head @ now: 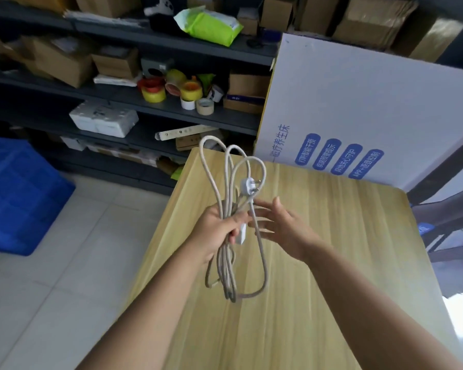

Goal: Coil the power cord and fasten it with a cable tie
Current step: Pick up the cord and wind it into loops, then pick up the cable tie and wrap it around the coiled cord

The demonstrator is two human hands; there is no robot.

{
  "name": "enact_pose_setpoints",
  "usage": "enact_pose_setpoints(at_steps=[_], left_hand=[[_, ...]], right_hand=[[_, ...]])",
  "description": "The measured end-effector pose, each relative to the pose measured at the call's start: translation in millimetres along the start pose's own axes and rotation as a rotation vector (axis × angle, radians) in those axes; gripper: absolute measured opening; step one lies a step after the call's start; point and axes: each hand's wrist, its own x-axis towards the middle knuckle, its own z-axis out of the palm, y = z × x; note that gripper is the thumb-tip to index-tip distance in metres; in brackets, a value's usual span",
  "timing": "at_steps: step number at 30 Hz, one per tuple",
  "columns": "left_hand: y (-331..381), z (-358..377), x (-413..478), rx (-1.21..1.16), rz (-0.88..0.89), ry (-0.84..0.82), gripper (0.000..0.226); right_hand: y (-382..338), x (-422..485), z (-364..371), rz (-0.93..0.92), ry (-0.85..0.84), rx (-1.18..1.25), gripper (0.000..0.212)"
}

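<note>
A: Gripping the power cord [226, 209] mid-bundle: left hand [219, 231], fingers wrapped tight round the gathered strands, thumb across the front. Forearm comes up from bottom left.

B: Loops?

A: Several stick up above the fist, several more hang below it. Whole coil is in the air over the wooden table [332, 263], not touching it. Plug [246, 186] sits just above the fist, prongs up-right.

B: Right hand?

A: Right hand [281, 225] just beside the bundle, fingers spread and apart, palm toward the cord. Fingertips blurred, so can't tell if they touch the strand by the plug. It's clamped on nothing.

B: Room?

A: Blue crate [19, 193] on the tiled floor at far left. Dark metal shelving [134, 94] behind, with cardboard boxes, tape rolls [171, 89], a green packet [211, 25]. A large white printed box [358, 102] stands at the table's far right edge.

B: Anything unclear?

A: A small white piece under the left thumb, against the cord; can't tell what it is. Strands inside the fist are hidden.
</note>
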Motion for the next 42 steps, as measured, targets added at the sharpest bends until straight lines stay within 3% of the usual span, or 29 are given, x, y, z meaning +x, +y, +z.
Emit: enact_pose_setpoints(at_steps=[4,10,18,26,32,35,42], left_hand=[[-1.0,-61.9,19.2,-0.074,0.037,0.226,0.028],[-26.3,-134.6,22.1,-0.058,0.031,0.408,0.021],[-77.5,-194.6,17.3,-0.079,-0.017,0.570,0.023],[-100.8,-204.0,12.7,-0.060,-0.060,0.551,0.035],[-107.7,-197.5,8.4,-0.039,-0.099,0.524,0.025],[-107.4,-187.2,8.5,-0.006,-0.098,0.507,0.028],[-79.2,-132.4,15.9,0.025,-0.100,0.382,0.023]], right_hand=[[48.9,60.6,26.8,0.084,0.307,-0.039,0.025],[144.6,145.6,61.0,0.278,0.420,-0.259,0.011],[195.3,223.1,103.5,0.329,0.393,-0.970,0.031],[218.7,235.7,111.1,0.303,0.343,-1.295,0.031],[227.2,211.5,94.5,0.214,0.302,-1.602,0.034],[227.0,196.7,76.9,0.216,0.311,-1.557,0.033],[170.6,129.4,59.5,-0.018,0.277,-0.978,0.049]])
